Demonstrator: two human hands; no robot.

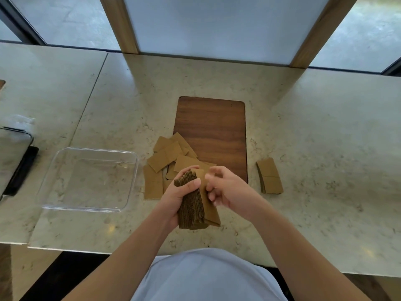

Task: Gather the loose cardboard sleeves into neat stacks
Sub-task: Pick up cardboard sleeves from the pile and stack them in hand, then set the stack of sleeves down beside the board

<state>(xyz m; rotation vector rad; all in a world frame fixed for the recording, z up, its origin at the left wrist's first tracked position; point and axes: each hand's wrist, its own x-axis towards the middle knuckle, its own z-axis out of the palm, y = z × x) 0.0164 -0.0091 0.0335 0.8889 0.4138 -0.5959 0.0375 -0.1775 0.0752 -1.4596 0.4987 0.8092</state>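
Note:
A thick bundle of brown cardboard sleeves stands on edge above the counter's near side, and my left hand is shut around it, thumb across the top. My right hand rests against the bundle's right face with fingers curled and loosely apart, holding nothing that I can see. Behind the hands, several loose sleeves lie scattered flat, partly over the left edge of a wooden board. A small neat stack of sleeves lies to the right of the board.
A clear plastic tray sits to the left of the loose sleeves on the marble counter. A dark-framed device lies at the far left edge. Wooden posts and windows stand behind the counter.

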